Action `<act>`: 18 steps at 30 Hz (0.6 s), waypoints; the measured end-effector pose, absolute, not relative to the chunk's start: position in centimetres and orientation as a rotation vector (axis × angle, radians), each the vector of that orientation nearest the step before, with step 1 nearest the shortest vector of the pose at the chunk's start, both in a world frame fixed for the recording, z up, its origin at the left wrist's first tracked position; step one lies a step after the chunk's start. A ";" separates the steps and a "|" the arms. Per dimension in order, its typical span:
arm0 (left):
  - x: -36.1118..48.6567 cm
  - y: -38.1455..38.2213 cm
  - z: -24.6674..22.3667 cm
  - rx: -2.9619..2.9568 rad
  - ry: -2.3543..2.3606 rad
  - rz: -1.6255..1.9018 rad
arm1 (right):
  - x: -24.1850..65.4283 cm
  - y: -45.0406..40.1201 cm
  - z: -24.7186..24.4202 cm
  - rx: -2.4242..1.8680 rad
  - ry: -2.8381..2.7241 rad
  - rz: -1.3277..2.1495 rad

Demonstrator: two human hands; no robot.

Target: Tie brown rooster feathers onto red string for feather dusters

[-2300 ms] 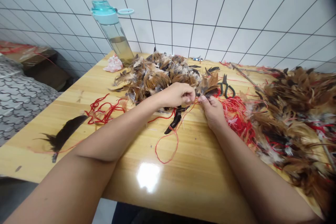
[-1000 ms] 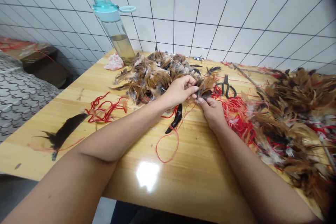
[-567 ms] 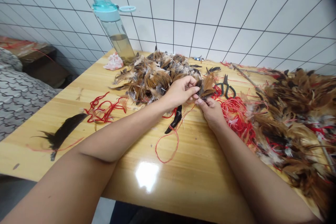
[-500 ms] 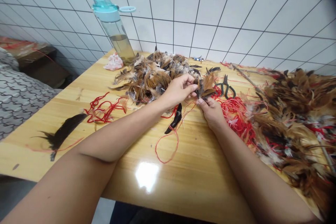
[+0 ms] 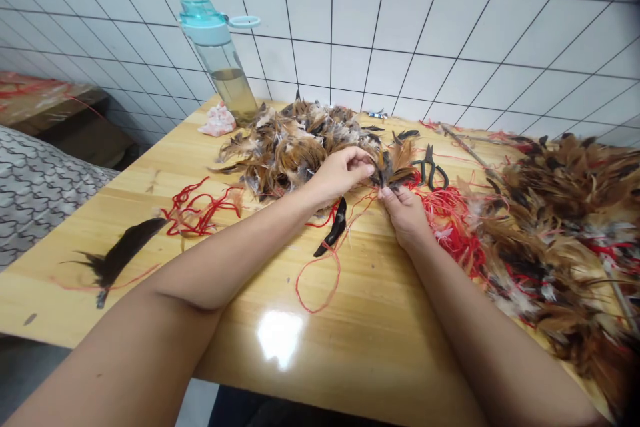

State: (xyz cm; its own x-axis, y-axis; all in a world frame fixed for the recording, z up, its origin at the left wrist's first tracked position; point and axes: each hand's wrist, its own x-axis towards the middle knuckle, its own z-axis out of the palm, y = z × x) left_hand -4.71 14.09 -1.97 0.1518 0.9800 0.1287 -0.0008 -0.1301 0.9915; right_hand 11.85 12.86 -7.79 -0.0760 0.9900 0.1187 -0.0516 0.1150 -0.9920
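Between my hands is a small bunch of brown and dark feathers (image 5: 397,163), its quills pinched low down by my right hand (image 5: 404,210). My left hand (image 5: 345,170) is closed in a pinch at the bunch's left side, with a feather at its fingertips. Behind the left hand lies a big heap of brown and white feathers (image 5: 290,143). Below the hands a dark curved piece (image 5: 334,227) rests on the table beside a loop of thin red string (image 5: 320,310). Right of my right hand is a tangle of red string (image 5: 453,223).
Small scissors or cutters with dark handles (image 5: 430,170) lie behind the right hand. More feathers (image 5: 560,213) cover the table's right side. A water bottle (image 5: 227,73) stands at the back left. A black feather (image 5: 127,250) and red string (image 5: 197,210) lie on the left.
My right hand has shifted very slightly to the right with the feather bunch. The left hand's fingers have moved a little at the bunch; other things stay put.
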 end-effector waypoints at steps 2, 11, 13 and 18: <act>-4.7 14.0 -1.7 1.408 1.008 1.291 | 11.9 12.9 -8.0 -1.067 -1.345 1.169; -5.1 14.4 -1.9 1.506 1.119 1.348 | 12.0 12.7 -7.8 -1.112 -1.558 1.031; -5.5 14.9 -1.9 1.445 1.191 1.431 | 12.0 12.7 -7.8 -1.121 -1.547 1.036; -7.1 16.1 -2.1 1.385 1.354 1.547 | 11.9 12.7 -7.8 -1.129 -1.403 1.102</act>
